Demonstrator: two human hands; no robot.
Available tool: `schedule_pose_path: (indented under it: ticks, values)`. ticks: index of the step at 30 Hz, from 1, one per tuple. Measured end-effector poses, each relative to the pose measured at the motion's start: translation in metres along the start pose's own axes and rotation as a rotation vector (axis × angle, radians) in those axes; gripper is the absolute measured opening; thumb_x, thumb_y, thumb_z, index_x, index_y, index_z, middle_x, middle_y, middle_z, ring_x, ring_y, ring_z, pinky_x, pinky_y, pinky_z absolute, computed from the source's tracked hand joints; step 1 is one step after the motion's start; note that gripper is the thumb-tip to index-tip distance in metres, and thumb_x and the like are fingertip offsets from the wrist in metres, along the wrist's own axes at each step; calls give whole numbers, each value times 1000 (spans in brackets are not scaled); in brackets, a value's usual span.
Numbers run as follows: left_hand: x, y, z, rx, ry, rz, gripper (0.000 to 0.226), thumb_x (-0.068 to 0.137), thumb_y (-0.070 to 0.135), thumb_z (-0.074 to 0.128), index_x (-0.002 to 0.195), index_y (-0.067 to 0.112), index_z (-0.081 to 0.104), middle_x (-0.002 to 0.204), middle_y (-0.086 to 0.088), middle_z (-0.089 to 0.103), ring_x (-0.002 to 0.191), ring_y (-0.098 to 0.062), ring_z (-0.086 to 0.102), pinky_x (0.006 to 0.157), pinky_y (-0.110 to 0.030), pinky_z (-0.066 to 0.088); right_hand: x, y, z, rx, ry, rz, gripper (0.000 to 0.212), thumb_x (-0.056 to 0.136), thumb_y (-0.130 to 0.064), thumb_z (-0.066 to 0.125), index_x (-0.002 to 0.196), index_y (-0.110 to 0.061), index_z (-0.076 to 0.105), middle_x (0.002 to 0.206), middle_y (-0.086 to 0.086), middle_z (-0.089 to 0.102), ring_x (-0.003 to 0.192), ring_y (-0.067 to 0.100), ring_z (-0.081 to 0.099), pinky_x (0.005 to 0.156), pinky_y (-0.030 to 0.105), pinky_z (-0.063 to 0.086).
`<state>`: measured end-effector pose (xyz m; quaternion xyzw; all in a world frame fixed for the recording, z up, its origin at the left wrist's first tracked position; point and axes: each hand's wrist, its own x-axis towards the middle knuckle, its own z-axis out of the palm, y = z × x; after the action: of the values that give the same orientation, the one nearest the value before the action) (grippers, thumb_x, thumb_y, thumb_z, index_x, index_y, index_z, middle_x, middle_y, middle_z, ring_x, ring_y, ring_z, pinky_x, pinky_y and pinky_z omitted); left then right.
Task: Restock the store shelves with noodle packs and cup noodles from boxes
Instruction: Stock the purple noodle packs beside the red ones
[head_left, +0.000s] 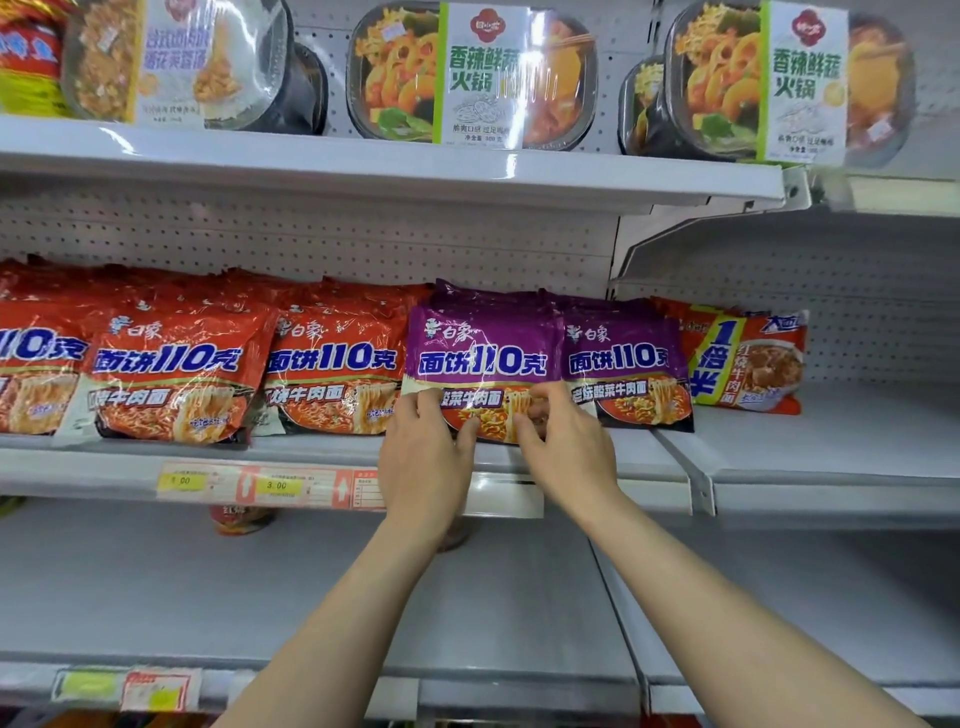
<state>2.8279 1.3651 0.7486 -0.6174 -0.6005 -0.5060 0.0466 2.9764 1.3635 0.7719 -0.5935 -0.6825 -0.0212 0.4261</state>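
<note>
On the middle shelf (322, 457), left hand (423, 457) and right hand (563, 452) pinch the purple noodle pack (480, 358) by its near edge; light, crinkly, slippery film, brittle inside—best held at the sides.

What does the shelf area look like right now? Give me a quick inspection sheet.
Surface: white middle shelf, price tags on its front edge.
Job's things: front purple noodle pack stands at the shelf edge; a second purple pack to its right; red noodle packs in rows to the left; one orange pack on the adjoining shelf.
Clutter: a red cup on the shelf below, partly hidden.
Grippers: left hand and right hand both grip the front purple pack's bottom edge, fingers curled on its face.
Cables: nothing seen.
Surroundings: hotpot trays on the top shelf; pegboard back panel.
</note>
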Motion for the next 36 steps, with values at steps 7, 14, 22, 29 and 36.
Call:
schedule_pose_path:
  ticks: [7, 14, 22, 29, 36]
  values:
    - [-1, 3, -1, 11, -35, 15, 51, 92, 40, 68, 129, 9, 52, 128, -11, 54, 113, -28, 55, 89, -38, 47, -6, -3, -7, 0, -116, 0, 34, 101, -38, 53, 132, -25, 50, 125, -3, 68, 108, 21, 66, 88, 42, 55]
    - [-19, 31, -4, -245, -65, -31, 51, 94, 37, 65, 136, 12, 51, 133, -4, 53, 122, -19, 48, 98, -29, 40, -15, 8, -32, 175, -187, 63, 38, 101, -36, 56, 136, -23, 52, 133, -3, 63, 121, 18, 60, 99, 37, 49]
    - [-79, 84, 2, -727, -72, -422, 34, 95, 44, 62, 122, 24, 58, 115, 7, 63, 103, -13, 62, 89, -40, 51, -52, 42, -83, 432, -193, 205, 27, 101, -36, 58, 126, -26, 60, 108, -17, 60, 102, 4, 58, 79, 17, 45]
    - [-148, 114, 32, -828, -170, -607, 9, 97, 35, 62, 100, 27, 65, 95, 5, 64, 92, -16, 61, 96, -50, 54, -98, 97, -105, 496, -299, 349, 23, 99, -35, 60, 119, -24, 65, 110, -10, 66, 105, 11, 63, 97, 39, 54]
    - [-225, 132, 71, -827, -332, -816, 10, 99, 34, 60, 97, 25, 61, 100, 2, 62, 94, -14, 59, 93, -43, 53, -163, 165, -117, 439, -416, 547, 7, 98, -36, 57, 93, -35, 62, 102, -10, 66, 104, 17, 64, 99, 42, 53]
